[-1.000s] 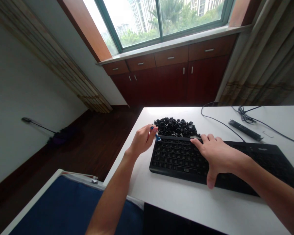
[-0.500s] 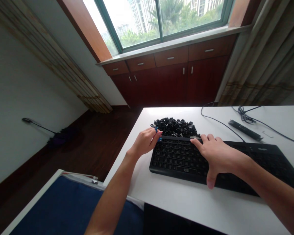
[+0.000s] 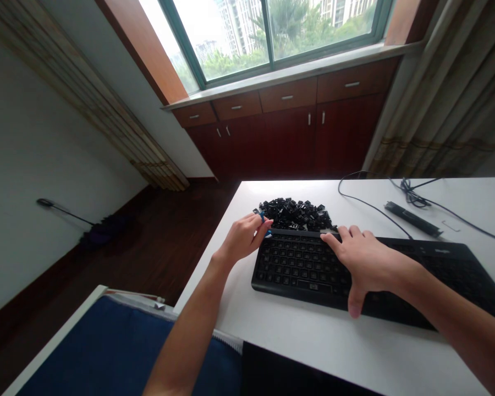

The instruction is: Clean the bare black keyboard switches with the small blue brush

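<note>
A black keyboard (image 3: pixel 301 261) lies on the white table with its keycaps off over the part I can see. My left hand (image 3: pixel 244 235) is closed at the keyboard's far left corner, pinching a small blue tool (image 3: pixel 262 216). Most of that tool is hidden by the fingers, so its exact kind is unclear. Spread across the middle of the keyboard, my right hand (image 3: pixel 365 261) holds it, thumb at the near edge and fingertips at the far edge. Just behind the keyboard sits a heap of loose black keycaps (image 3: pixel 297 213).
A long black strip-like part (image 3: pixel 412 219) and a thin bent wire (image 3: pixel 450 226) lie behind the keyboard. The keyboard's cable (image 3: pixel 367 198) runs to a coil at the back right. A blue fabric panel with a white frame (image 3: pixel 107 346) stands left of the table (image 3: pixel 247 324).
The blue tool and the fingers of my left hand have shifted very slightly. My right hand and the keyboard stay where they were.
</note>
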